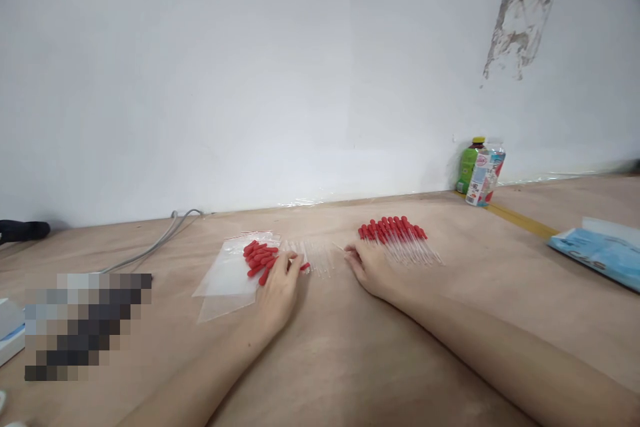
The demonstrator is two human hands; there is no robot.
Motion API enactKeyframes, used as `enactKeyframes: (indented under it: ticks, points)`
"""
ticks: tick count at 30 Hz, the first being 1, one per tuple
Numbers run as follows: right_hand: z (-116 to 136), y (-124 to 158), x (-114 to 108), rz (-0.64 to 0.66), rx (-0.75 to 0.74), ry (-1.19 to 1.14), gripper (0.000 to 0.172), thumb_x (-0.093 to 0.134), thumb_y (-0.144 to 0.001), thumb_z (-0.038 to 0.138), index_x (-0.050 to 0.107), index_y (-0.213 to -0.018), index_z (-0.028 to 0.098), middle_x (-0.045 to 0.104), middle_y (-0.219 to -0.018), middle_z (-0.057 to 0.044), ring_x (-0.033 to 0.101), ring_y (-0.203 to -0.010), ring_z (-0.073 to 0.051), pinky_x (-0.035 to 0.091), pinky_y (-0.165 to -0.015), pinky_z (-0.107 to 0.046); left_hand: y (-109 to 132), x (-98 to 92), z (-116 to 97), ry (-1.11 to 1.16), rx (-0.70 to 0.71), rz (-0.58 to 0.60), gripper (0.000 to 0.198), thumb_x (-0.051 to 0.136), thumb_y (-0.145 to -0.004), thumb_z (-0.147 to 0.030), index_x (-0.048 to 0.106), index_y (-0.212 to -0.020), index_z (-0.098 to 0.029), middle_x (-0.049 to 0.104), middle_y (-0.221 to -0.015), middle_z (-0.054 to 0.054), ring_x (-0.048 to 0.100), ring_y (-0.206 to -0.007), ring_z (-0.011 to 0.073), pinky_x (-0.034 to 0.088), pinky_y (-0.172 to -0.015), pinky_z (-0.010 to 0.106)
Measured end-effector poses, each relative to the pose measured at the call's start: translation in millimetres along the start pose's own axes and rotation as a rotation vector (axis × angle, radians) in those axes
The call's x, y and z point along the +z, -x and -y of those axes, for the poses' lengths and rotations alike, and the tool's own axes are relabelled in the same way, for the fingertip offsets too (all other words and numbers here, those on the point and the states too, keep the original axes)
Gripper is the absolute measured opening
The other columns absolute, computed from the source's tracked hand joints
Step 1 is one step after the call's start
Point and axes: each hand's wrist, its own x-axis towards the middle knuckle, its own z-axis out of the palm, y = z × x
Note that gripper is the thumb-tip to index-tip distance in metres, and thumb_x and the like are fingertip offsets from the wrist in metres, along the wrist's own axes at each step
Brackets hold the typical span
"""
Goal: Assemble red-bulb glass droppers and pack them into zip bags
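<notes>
My left hand (283, 287) is closed, with a red rubber bulb (305, 267) pinched at its fingertips. Beside it, loose red bulbs (257, 255) lie on clear plastic bags (227, 273). Between my hands, thin clear dropper tubes (315, 257) are spread on the table. My right hand (370, 268) pinches one slim clear tube (339, 247), its free end pointing left. Just past my right hand sits a row of droppers (395, 230), each with a red bulb on a clear stem. My right fingers are partly hidden behind the hand.
A brown-covered table (320, 360) runs to a white wall (250, 80). Two bottles (483, 177) stand at the back right, near a blue packet (600, 253). A grey cable (155, 243) and a blurred-out dark object (90, 327) lie at left.
</notes>
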Motion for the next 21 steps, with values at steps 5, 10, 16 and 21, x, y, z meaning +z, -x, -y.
enactKeyframes:
  ticks: [5,10,16,21]
  points:
    - [-1.2,36.2,-24.6,0.027,-0.201,0.002,0.023,0.038,-0.085,0.023,0.057,-0.097,0.018,0.061,-0.084,-0.005,0.054,-0.078,-0.015,0.037,-0.072,-0.028,7.3,15.9,-13.7,0.278,0.106,-0.034,0.017,0.041,-0.084,-0.016,0.058,-0.088,-0.019,0.050,-0.101,0.006,0.051,-0.088,0.0175,0.043,-0.078,0.032]
    - [14.5,44.8,-34.6,0.108,-0.291,0.073,0.022,0.041,-0.083,0.023,0.060,-0.094,0.019,0.062,-0.077,-0.003,0.053,-0.067,-0.013,0.034,-0.069,-0.029,9.4,5.4,-26.2,0.449,0.126,0.037,0.014,0.039,-0.086,-0.018,0.053,-0.088,-0.019,0.055,-0.094,0.004,0.051,-0.089,0.0165,0.042,-0.079,0.030]
    - [11.0,43.9,-26.9,0.127,-0.338,0.033,0.023,0.038,-0.085,0.023,0.059,-0.095,0.019,0.062,-0.078,-0.004,0.053,-0.069,-0.013,0.031,-0.072,-0.030,10.3,1.9,-31.0,0.538,0.045,0.113,0.017,0.036,-0.088,-0.024,0.052,-0.086,-0.018,0.057,-0.077,0.001,0.053,-0.071,0.0147,0.042,-0.065,0.027]
    - [13.1,42.7,-30.2,0.179,-0.316,-0.004,0.022,0.038,-0.085,0.023,0.059,-0.092,0.020,0.061,-0.076,-0.002,0.051,-0.067,-0.012,0.030,-0.072,-0.030,10.1,2.3,-30.6,0.617,0.009,0.141,0.016,0.039,-0.087,-0.026,0.052,-0.085,-0.018,0.058,-0.076,-0.001,0.053,-0.068,0.0129,0.041,-0.062,0.023]
